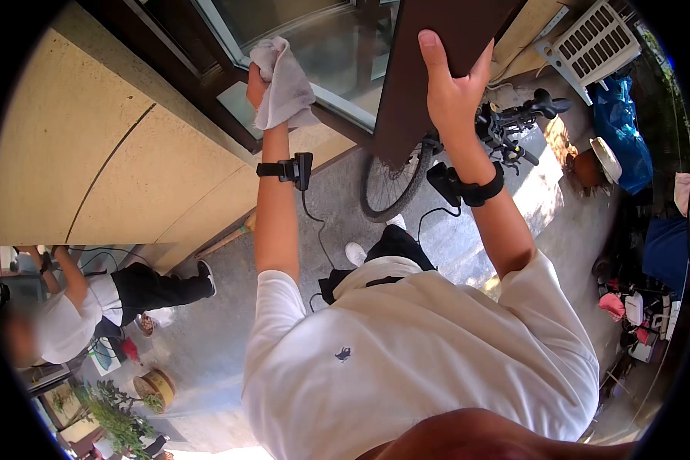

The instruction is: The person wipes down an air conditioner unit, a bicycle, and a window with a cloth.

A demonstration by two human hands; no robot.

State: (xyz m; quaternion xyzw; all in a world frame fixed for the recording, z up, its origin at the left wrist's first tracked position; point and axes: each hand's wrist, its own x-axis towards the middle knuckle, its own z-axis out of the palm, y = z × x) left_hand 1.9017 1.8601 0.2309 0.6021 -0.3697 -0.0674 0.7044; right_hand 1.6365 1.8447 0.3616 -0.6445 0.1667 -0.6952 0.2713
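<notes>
My left hand [257, 86] holds a crumpled grey-white cloth [282, 84] against the brown frame and glass of a window [330, 46]. The cloth drapes over the wrist and hides most of the fingers. On the other side, my right hand [456, 88] grips the edge of a wide brown window sash [414, 92]; the thumb lies along its face and the other fingers go round the far side, partly hidden. Both forearms wear black straps with small devices and cables.
Below the sash stands a bicycle [399, 180]. An air-conditioner unit [590, 42], a blue plastic bag [621, 134] and a plant pot [590, 169] are at the right. Another person [84, 307] stands at the left beyond the tan wall [92, 146], near potted plants [115, 406].
</notes>
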